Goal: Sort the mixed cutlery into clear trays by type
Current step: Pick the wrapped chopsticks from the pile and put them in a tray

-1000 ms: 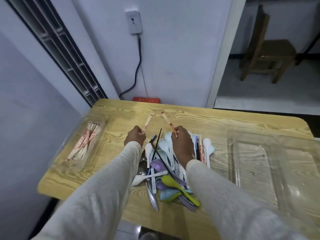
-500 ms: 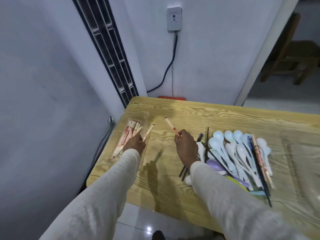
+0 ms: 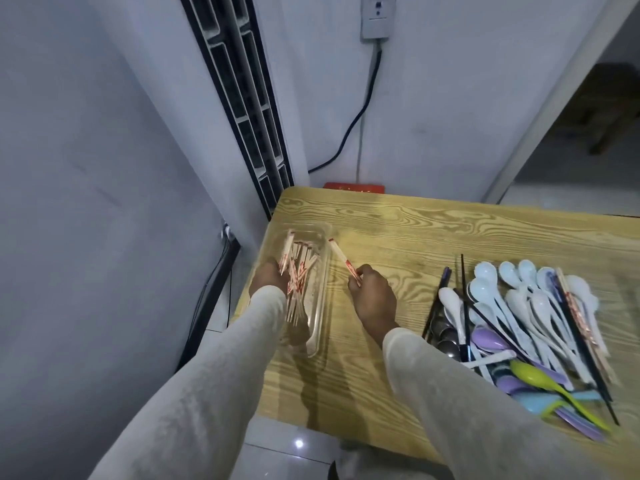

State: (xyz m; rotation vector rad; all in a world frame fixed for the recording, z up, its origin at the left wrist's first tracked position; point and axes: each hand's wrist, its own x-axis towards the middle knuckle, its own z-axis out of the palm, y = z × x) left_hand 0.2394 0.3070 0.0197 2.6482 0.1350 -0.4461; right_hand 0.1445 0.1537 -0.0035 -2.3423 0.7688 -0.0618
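A clear tray (image 3: 320, 299) sits at the table's left edge and holds several paper-wrapped chopsticks (image 3: 299, 271). My left hand (image 3: 268, 280) is over that tray, gripping one wrapped chopstick (image 3: 285, 254) that points up and away. My right hand (image 3: 372, 296) hovers just right of the tray and pinches another wrapped chopstick (image 3: 341, 259), its far end angled toward the tray. The mixed cutlery pile (image 3: 526, 323) lies to the right: white spoons, purple, green and blue plastic spoons, black chopsticks and metal spoons.
The wooden table (image 3: 415, 237) ends close to the tray on the left, with floor below. A wall with a vent panel (image 3: 242, 98), a socket and a black cable (image 3: 356, 123) stands behind. A red item (image 3: 353, 187) lies at the table's back edge.
Both hands moved left from the pile, each carrying a wrapped chopstick. My left hand has come over the tray; my right hand now sits beside it. The view swung left.
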